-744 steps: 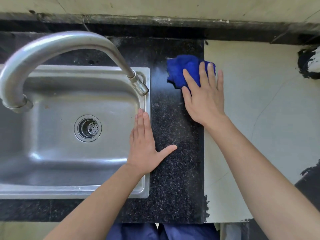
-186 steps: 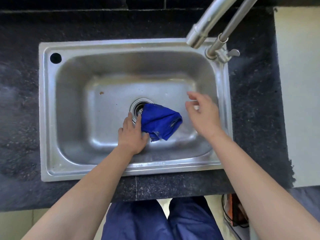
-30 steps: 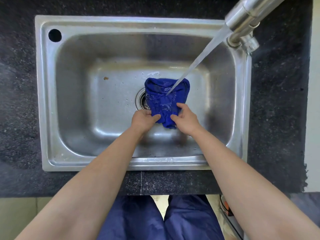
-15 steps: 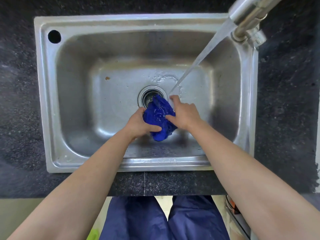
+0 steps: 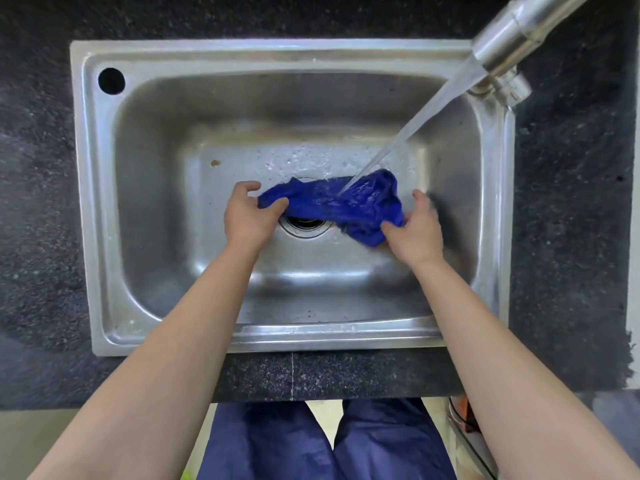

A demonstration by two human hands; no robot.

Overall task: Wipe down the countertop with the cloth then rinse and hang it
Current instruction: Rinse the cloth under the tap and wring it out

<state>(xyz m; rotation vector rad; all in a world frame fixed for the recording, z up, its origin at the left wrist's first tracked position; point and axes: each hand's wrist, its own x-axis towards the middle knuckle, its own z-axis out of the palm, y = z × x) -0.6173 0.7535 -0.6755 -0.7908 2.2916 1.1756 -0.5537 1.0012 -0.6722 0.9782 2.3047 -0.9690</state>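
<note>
Your left hand [image 5: 250, 216] pinches the blue cloth [image 5: 332, 202] at its nine o'clock end, and your right hand [image 5: 414, 230] grips the four o'clock end. You stretch it flat over the drain [image 5: 304, 225] in the sink [image 5: 104, 202] so water from the tap [image 5: 512, 32] at one o'clock soaks it.

Bright even light; soft glare on sink [image 5: 311, 332] steel; wide-angle bending at edges; countertop [image 5: 34, 202] blurred.

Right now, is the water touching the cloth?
Touching. The head view shows the water from the tap landing right on the blue cloth.
</note>
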